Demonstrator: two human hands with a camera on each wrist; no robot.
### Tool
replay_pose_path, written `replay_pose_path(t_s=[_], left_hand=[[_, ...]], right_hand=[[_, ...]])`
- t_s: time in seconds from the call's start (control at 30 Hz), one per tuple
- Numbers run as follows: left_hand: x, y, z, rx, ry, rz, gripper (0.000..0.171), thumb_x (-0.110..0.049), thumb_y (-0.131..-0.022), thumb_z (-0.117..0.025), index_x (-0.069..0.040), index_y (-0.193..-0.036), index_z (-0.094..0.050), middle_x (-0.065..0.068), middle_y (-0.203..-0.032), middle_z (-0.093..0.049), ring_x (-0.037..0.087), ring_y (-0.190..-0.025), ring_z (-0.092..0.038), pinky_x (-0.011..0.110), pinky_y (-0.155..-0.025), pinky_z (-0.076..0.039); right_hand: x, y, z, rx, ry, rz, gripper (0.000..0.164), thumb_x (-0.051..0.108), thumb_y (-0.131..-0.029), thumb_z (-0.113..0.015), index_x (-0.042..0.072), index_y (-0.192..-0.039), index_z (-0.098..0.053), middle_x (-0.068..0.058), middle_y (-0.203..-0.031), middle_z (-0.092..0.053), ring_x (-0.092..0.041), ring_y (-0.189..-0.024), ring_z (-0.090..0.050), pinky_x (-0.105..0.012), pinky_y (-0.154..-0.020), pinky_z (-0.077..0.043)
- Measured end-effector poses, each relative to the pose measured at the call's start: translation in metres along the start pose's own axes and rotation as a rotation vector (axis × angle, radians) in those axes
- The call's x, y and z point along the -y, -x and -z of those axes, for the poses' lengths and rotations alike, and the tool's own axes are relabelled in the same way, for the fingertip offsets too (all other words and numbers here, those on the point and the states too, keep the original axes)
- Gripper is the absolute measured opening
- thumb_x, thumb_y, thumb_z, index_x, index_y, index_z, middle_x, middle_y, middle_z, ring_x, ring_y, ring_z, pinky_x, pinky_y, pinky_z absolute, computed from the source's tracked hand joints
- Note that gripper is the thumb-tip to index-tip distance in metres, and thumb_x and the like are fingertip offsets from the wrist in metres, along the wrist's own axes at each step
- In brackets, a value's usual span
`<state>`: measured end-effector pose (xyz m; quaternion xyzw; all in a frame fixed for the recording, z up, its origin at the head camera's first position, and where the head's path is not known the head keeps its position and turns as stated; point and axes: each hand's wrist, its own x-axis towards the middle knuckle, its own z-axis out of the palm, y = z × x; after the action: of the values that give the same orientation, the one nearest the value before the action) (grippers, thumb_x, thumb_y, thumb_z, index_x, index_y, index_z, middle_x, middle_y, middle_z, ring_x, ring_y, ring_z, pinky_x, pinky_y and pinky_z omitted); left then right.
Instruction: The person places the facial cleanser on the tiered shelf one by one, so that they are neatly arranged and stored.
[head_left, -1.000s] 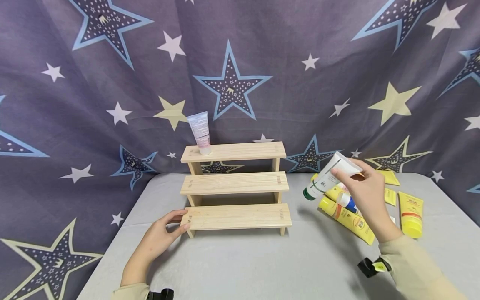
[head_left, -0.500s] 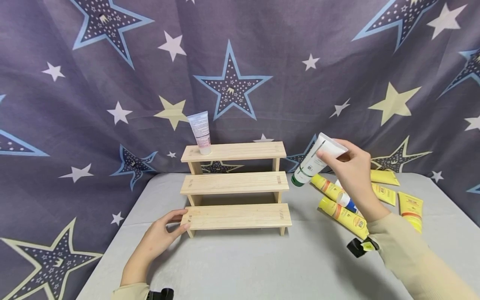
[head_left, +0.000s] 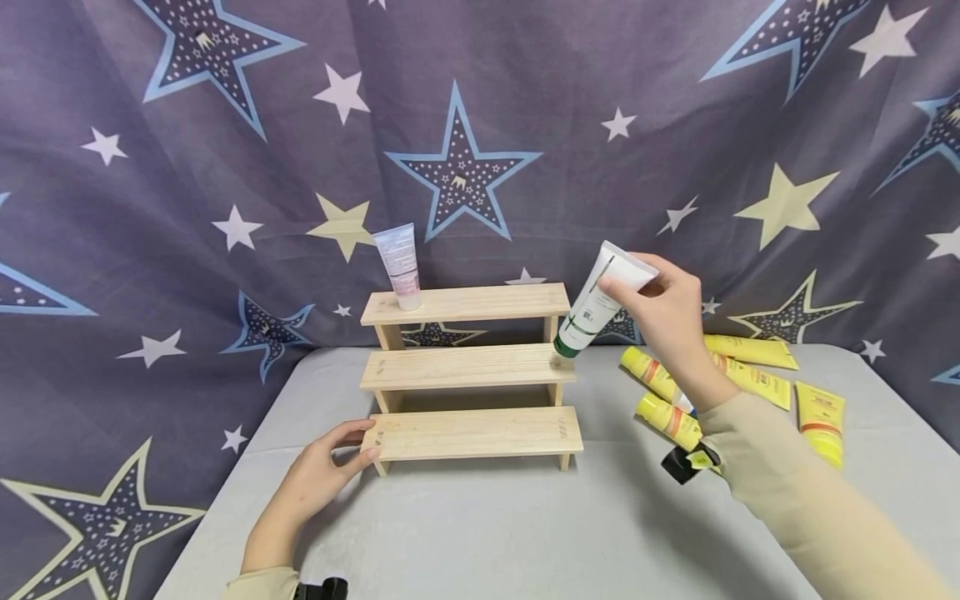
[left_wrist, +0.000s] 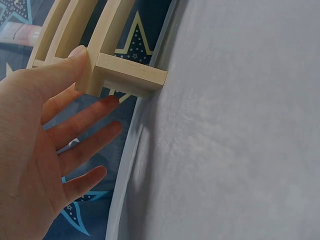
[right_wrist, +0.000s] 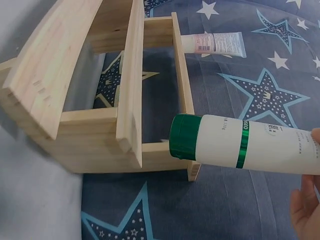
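My right hand (head_left: 667, 312) pinches a white squeeze tube (head_left: 600, 300) near its flat end. The tube tilts, its green cap (right_wrist: 185, 137) pointing down and left, near the right end of the middle step in the head view. At its left, my left hand (head_left: 318, 467) grips the end of the lowest step of a three-tier wooden display stand (head_left: 472, 433). In the left wrist view the thumb (left_wrist: 75, 60) lies on the board and the other fingers spread beside it. On the top step's left end, a pale blue and pink tube (head_left: 401, 267) stands on its cap.
Several yellow tubes lie on the grey tabletop to the right, among them one yellow tube (head_left: 820, 412) at the far right. The right forearm partly covers some of them. A star-patterned curtain (head_left: 562, 125) hangs behind the stand.
My right hand has moved left and up with the white tube, from above the yellow tubes to the stand's right side. My left hand has stayed on the lowest step.
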<state>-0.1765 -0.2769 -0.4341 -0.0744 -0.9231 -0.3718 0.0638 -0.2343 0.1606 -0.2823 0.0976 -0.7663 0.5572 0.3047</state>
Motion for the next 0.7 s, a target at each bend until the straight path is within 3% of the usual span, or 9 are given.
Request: replay_pose_path(t_s=[0.4,0.7], left_hand=[[0.001,-0.001,-0.002,0.013,0.007,-0.005,0.049,-0.037,-0.09,-0.074,-0.015,-0.132,-0.062,0.01,-0.117,-0.07,0.036,-0.117,-0.06,0.058,-0.102,-0.04],[0.002,-0.001,-0.001,0.006,0.018,-0.011,0.048,-0.036,-0.091,-0.073,-0.015,-0.132,-0.062,0.011,-0.117,-0.07,0.033,-0.115,-0.061,0.055,-0.101,-0.042]], right_hand=[[0.005,-0.008,-0.024,0.02,-0.026,0.027,0.039,0.018,-0.085,-0.08,0.001,-0.118,-0.069,-0.013,-0.103,-0.07,-0.013,-0.077,-0.063,-0.022,-0.065,-0.049],[0.014,-0.024,-0.046,0.003,-0.094,0.059,0.035,0.014,-0.085,-0.079,0.0,-0.116,-0.07,-0.014,-0.103,-0.071,-0.013,-0.076,-0.062,-0.022,-0.066,-0.048]])
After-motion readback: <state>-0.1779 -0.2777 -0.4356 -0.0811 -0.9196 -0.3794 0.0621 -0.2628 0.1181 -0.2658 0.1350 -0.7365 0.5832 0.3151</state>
